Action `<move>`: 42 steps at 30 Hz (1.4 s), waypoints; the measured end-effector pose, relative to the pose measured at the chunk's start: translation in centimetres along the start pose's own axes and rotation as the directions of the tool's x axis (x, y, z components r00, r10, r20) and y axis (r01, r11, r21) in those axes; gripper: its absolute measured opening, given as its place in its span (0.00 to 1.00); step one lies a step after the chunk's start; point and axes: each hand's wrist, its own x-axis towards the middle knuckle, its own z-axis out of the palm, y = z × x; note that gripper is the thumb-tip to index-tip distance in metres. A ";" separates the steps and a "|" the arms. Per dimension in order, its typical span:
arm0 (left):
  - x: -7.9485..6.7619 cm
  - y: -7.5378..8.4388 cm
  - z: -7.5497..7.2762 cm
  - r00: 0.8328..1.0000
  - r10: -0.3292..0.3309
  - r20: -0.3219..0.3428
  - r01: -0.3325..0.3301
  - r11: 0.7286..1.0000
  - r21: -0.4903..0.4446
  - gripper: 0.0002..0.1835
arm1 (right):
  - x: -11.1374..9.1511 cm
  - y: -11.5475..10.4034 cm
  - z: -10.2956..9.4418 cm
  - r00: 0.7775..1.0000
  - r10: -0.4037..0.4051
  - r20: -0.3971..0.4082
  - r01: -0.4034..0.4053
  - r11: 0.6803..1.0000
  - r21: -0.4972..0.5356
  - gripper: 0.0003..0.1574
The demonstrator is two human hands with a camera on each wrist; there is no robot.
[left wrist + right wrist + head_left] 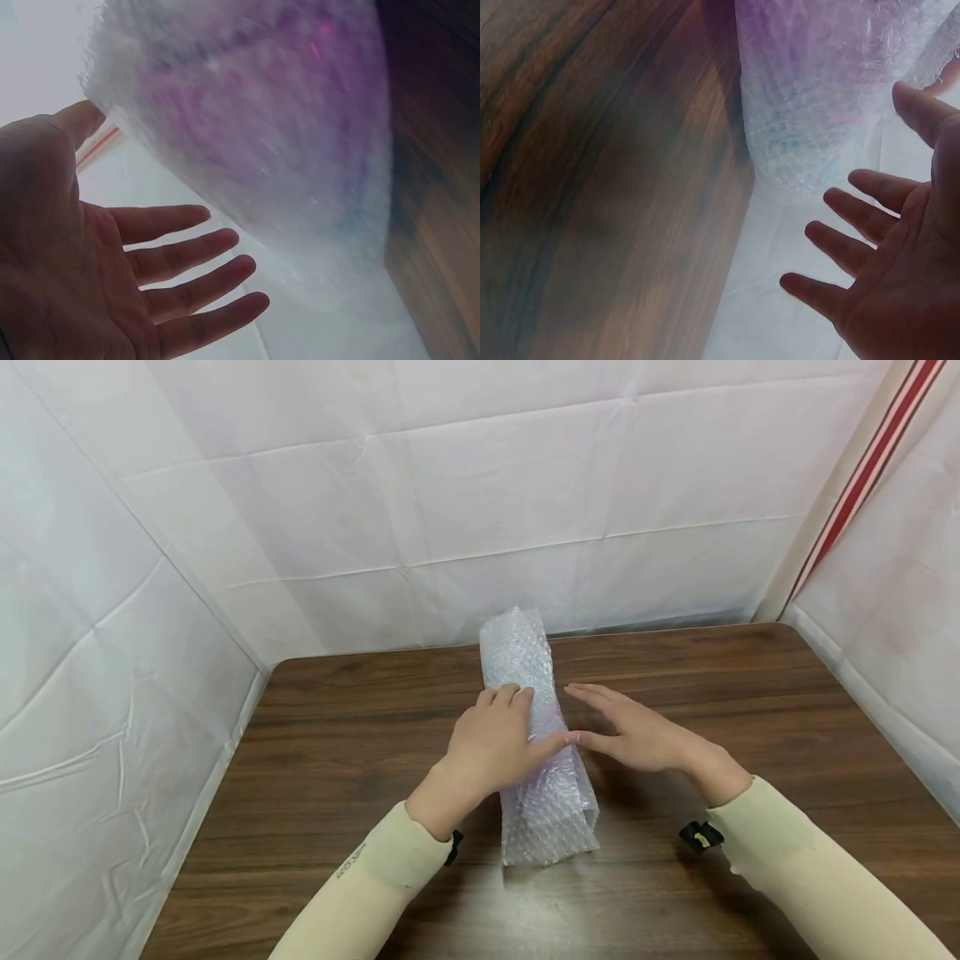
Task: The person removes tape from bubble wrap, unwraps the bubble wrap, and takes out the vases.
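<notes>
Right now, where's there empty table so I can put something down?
The wooden table is bare between its left edge and the left grip, and from the right grip toward the far right corner. A smaller bare patch lies between the sleeves. The middle is crowded: the bubble-wrapped bundle, with both grips close by.

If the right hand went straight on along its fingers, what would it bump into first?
Probably the bubble-wrapped bundle just ahead of the right hand, though its thumb could touch the left hand first; depth is hard to judge.
</notes>
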 end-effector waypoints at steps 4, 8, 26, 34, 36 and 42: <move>0.1 1.2 -0.1 1.000 -0.015 -0.005 0.015 0.999 0.047 0.54 | 0.0 0.0 0.2 1.000 -0.021 0.016 0.021 0.999 0.045 0.45; 0.1 1.9 0.0 1.000 -0.028 -0.005 0.029 0.995 0.095 0.54 | 0.1 0.0 0.3 0.999 -0.032 0.032 0.030 0.996 0.086 0.44; 0.0 1.7 0.2 1.000 0.001 -0.016 0.001 0.995 0.095 0.37 | 0.6 -0.2 0.7 0.998 -0.054 0.037 0.049 0.991 0.122 0.40; 0.1 1.6 0.1 0.999 0.003 -0.036 0.000 0.997 0.079 0.28 | 1.0 -0.7 1.0 0.998 -0.054 0.018 0.051 0.991 0.127 0.39; 0.1 1.6 0.1 0.999 0.000 -0.046 0.003 0.997 0.077 0.25 | 1.1 -0.7 1.1 0.998 -0.063 0.015 0.061 0.991 0.122 0.39; 0.3 1.7 0.1 0.996 -0.012 -0.087 0.019 0.996 0.082 0.20 | 1.3 -1.1 1.2 0.998 -0.070 0.002 0.070 0.990 0.126 0.39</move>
